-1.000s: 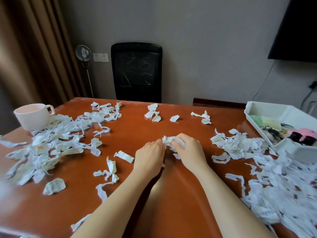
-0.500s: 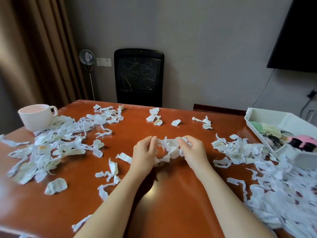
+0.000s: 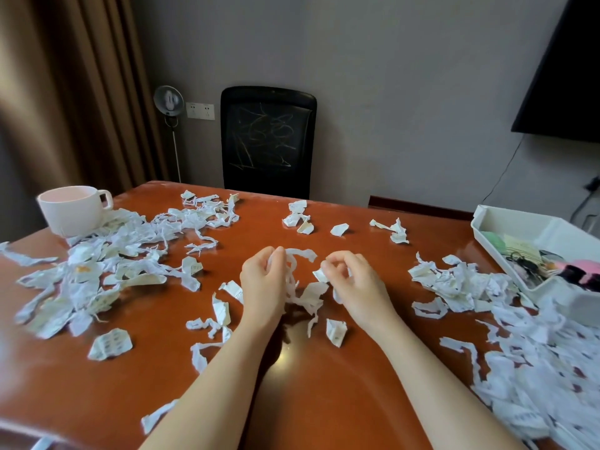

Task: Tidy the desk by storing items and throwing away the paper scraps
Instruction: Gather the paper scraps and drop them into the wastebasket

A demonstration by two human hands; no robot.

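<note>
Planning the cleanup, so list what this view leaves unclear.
Head view only:
- Tray: far end cut off by the right edge; contents blurred.
- Mug: its bottom inside hidden by its rim.
- Paper scraps in the left hand and right hand: how many, hidden by curled fingers.
- Print on scraps: too small.

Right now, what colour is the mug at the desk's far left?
White, pinkish inside: the mug, seen in the head view.
</note>
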